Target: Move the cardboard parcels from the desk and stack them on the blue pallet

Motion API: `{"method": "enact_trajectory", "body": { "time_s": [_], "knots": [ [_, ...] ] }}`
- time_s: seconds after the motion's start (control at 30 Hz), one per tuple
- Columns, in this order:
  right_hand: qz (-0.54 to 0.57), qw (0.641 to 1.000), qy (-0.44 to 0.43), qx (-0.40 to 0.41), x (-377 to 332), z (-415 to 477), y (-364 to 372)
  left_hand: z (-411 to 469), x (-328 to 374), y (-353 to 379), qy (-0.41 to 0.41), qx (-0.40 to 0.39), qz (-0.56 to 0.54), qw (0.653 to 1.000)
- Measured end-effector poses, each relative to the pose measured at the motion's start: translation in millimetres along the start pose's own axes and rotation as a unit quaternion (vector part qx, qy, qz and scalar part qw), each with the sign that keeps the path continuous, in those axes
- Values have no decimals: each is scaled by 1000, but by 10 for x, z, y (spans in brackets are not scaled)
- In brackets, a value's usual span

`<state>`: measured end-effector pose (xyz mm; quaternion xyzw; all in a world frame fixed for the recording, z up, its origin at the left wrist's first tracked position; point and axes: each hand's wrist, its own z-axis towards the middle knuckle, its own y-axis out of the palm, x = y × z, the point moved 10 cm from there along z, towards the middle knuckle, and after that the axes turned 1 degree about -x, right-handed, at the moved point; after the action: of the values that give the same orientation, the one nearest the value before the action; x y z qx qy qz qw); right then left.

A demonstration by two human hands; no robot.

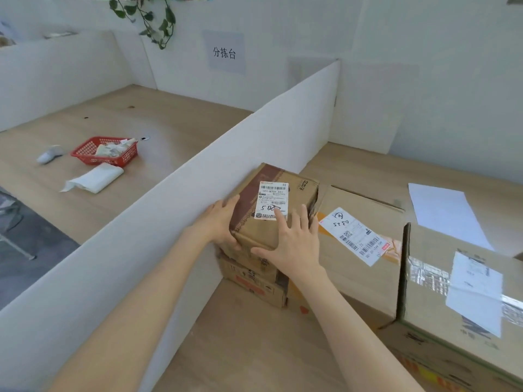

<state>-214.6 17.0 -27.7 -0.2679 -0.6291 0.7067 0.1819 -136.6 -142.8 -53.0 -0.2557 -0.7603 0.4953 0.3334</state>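
Where the small box (298, 193) tops a lower box (254, 284), our left hand (223, 222) grips its nine-o'clock side. Our right hand (291, 241) lies flat, fingers spread, on top.

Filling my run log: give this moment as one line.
left hand: grips top parcel | right hand: rests on it | pallet: not in view

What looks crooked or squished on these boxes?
The white label on the big flat parcel is stuck on slanted. The small top parcel, gripped by the left hand with the right hand flat on top, looks crumpled along its lower front edge. Silver tape on the nearest parcel is wrinkled.
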Motion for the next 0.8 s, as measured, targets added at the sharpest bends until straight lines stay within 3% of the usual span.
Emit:
{"method": "enact_trajectory", "body": {
  "time_s": [0.23, 0.53, 0.8],
  "knots": [
    [-27, 995, 72, -67, 94, -91, 230, 52, 16, 27, 44, -14, -37, 998],
    [58, 993, 101, -36, 105, -81, 147, -67, 80, -175, 58, 23, -60, 996],
    [195, 977, 81, 29, 182, -25, -634, -348, 382, -919, 112, 85, -99, 985]
  ]
}}
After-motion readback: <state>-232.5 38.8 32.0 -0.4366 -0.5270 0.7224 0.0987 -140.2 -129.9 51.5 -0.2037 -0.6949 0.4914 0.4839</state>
